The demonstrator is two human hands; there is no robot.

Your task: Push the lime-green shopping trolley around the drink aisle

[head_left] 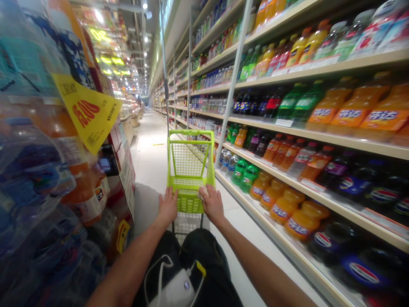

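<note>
A lime-green shopping cart (191,136) stands straight ahead of me, with a mesh panel at its far end and a slotted basket part near me. My left hand (168,205) is on the left side of its near edge, fingers over the rim and a little apart. On the right side of the same edge, my right hand (212,204) has its fingers bent over the rim. Something small and pale shows by its inner fingers, too unclear to name. A white device (176,291) with a cable lies in front of my body, below the cart.
Shelves of bottled drinks (297,217) run along the right side, close to the cart. On the left stands a tall stack of wrapped bottles (38,179) with a yellow price sign (91,115). A pale tiled floor (150,140) stretches ahead between them.
</note>
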